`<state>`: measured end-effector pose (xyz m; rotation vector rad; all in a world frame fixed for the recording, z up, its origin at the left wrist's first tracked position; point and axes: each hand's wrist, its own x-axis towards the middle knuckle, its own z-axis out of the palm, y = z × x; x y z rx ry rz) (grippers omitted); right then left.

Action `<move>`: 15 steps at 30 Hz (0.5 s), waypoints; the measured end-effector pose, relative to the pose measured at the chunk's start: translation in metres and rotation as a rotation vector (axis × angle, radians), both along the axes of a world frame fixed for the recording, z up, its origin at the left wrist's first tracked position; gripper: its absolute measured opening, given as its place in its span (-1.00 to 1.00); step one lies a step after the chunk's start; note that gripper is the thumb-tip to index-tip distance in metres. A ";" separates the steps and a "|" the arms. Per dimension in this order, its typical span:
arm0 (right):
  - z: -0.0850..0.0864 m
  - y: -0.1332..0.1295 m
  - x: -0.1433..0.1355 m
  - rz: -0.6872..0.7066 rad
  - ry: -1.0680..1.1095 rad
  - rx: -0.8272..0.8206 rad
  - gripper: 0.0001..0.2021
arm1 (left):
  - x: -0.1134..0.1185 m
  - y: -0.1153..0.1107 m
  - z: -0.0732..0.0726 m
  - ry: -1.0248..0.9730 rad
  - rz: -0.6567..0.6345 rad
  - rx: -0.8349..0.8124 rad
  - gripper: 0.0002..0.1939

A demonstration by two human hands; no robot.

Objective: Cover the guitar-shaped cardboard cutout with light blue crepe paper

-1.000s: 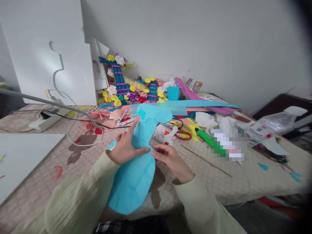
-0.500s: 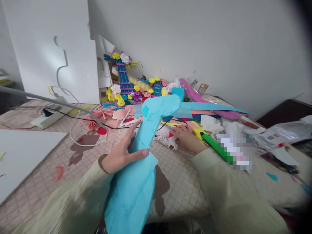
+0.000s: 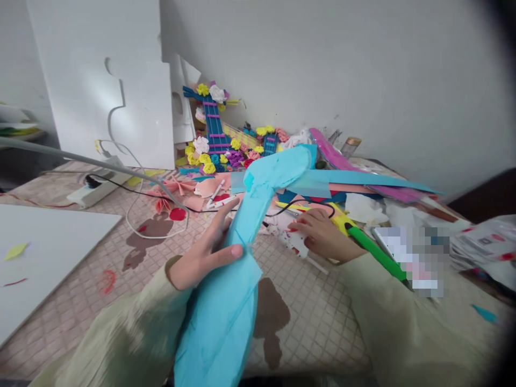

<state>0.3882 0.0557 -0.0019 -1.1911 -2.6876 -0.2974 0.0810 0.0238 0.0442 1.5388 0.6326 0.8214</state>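
Observation:
A light blue, paper-covered guitar-like shape [image 3: 226, 301] stands tilted above the table, its narrow neck reaching away from me. My left hand [image 3: 205, 252] is wrapped round it where the neck meets the wide body, thumb on the front face. To the right, my right hand [image 3: 322, 234] has its fingers closed round a white glue gun with coloured spots [image 3: 288, 239]. A black cord runs behind the glue gun and the blue neck.
Paper flowers [image 3: 205, 161] and a dark blue strip with purple bars stand at the back. A power strip [image 3: 100, 185] and white cable lie left, near a white board [image 3: 52, 242]. A green-handled tool [image 3: 377, 252], phone and plastic bags lie right.
My right hand has moved slightly right and down with the glue gun, which now shows more clearly. The view has shifted a little left. My left hand keeps its hold.

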 end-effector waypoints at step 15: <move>0.052 -0.018 -0.016 0.566 0.655 -0.302 -0.74 | -0.002 0.002 -0.003 -0.067 -0.024 0.008 -0.13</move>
